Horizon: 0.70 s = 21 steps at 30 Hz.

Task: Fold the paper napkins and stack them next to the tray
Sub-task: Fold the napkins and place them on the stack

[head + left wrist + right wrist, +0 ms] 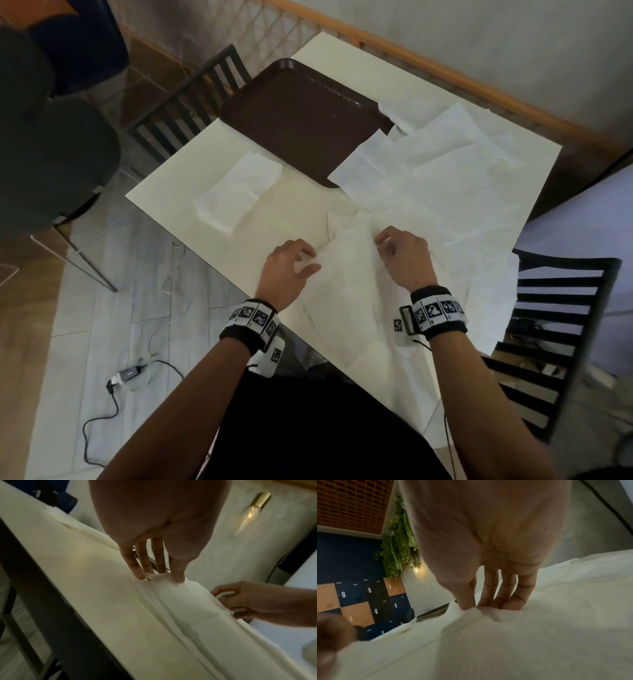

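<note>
A white paper napkin (pixel 349 274) lies rumpled on the cream table (pixel 178 178) in front of me. My left hand (pixel 291 263) pinches its left edge between thumb and fingertips (pixel 142 574), with the paper bunched up there. My right hand (pixel 397 250) pinches a raised fold of the same napkin (pixel 488 635) further right. A brown tray (pixel 301 116) sits at the back of the table. A stack of folded napkins (pixel 236 192) lies beside the tray's near-left side. Several unfolded napkins (pixel 428 171) overlap on the right, one covering the tray's corner.
A black slatted chair (pixel 191 102) stands at the table's far left and another (pixel 561 325) at the right. A cable with an adapter (pixel 130 373) lies on the floor to the left. A wooden rail (pixel 445 75) runs behind the table.
</note>
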Tool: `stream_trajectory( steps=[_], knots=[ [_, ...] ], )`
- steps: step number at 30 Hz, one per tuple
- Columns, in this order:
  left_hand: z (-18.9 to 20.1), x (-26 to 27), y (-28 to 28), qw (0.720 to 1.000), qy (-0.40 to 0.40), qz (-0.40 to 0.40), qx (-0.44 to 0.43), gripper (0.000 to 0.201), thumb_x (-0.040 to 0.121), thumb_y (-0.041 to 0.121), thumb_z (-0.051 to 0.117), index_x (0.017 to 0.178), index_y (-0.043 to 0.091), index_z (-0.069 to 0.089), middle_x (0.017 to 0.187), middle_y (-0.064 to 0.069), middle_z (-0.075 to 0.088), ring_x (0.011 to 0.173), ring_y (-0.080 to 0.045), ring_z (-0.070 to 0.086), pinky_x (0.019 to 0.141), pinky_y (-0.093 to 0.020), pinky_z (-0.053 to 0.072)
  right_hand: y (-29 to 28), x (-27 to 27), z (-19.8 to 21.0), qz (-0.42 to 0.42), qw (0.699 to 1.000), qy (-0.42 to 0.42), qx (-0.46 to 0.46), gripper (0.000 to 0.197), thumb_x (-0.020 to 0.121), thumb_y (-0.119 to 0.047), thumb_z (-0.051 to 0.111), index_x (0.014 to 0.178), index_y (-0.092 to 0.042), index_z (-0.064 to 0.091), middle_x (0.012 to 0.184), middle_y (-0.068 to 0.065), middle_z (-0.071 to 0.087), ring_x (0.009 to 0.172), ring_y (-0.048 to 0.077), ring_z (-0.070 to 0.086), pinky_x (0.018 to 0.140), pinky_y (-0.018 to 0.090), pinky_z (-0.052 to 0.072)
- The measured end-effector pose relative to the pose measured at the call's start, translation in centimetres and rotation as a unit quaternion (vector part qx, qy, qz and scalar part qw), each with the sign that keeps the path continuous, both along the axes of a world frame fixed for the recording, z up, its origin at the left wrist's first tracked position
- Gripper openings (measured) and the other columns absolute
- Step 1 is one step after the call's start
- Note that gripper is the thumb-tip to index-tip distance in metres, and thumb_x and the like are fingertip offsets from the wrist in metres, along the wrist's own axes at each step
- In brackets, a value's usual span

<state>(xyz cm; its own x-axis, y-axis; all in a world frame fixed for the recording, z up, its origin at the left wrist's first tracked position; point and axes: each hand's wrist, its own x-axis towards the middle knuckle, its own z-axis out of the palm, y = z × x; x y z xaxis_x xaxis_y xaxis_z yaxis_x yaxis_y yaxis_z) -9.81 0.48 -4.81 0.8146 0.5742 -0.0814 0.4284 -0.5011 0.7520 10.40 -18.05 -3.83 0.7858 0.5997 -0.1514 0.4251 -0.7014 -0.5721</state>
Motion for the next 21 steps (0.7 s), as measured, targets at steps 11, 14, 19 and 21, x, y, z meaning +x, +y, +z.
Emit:
stream_trajectory(
  steps=[11, 14, 19, 21],
  knots=[
    [1.3, -0.7, 0.0, 0.999, -0.040, 0.026, 0.021, 0.021, 0.090, 0.026, 0.085, 0.088, 0.019, 0.066, 0.090, 0.014, 0.067, 0.095, -0.011, 0.058, 0.082, -0.026, 0.042, 0.2, -2.6, 1.1, 0.041, 0.997, 0.021, -0.061, 0.058, 0.098, -0.074, 0.061, 0.069, -0.025, 0.048, 0.100, -0.007, 0.058, 0.101, 0.028, 0.049, 0.090, 0.044, 0.044],
    [5.2, -0.7, 0.4, 0.994, -0.074, 0.020, -0.078, 0.023, 0.094, 0.030, 0.083, 0.090, 0.019, 0.063, 0.088, 0.011, 0.074, 0.095, -0.001, 0.067, 0.087, -0.021, 0.049, -0.2, -2.2, 1.7, 0.035, 0.998, 0.060, 0.000, 0.049, 0.098, -0.053, 0.076, 0.076, -0.017, 0.051, 0.093, -0.007, 0.056, 0.094, 0.024, 0.052, 0.084, 0.043, 0.046],
    [10.0, 0.0, 2.2, 0.914, -0.193, 0.155, -0.323, 0.045, 0.091, 0.035, 0.085, 0.123, 0.020, 0.058, 0.092, -0.006, 0.080, 0.089, -0.029, 0.077, 0.084, -0.053, 0.062, 0.9, -1.7, 5.7, -0.022, 0.943, 0.211, 0.258, 0.053, 0.107, -0.044, 0.070, 0.074, -0.013, 0.041, 0.075, -0.001, 0.033, 0.073, 0.017, 0.033, 0.070, 0.037, 0.026],
    [10.5, 0.2, 2.0, 0.899, -0.195, 0.148, -0.363, 0.065, 0.090, 0.034, 0.085, 0.144, 0.032, 0.048, 0.111, 0.014, 0.079, 0.108, -0.019, 0.077, 0.093, -0.056, 0.063, 1.9, -1.6, 6.4, -0.055, 0.929, 0.216, 0.295, 0.046, 0.106, -0.044, 0.070, 0.076, -0.014, 0.051, 0.073, 0.004, 0.042, 0.073, 0.020, 0.038, 0.070, 0.040, 0.031]
  ],
)
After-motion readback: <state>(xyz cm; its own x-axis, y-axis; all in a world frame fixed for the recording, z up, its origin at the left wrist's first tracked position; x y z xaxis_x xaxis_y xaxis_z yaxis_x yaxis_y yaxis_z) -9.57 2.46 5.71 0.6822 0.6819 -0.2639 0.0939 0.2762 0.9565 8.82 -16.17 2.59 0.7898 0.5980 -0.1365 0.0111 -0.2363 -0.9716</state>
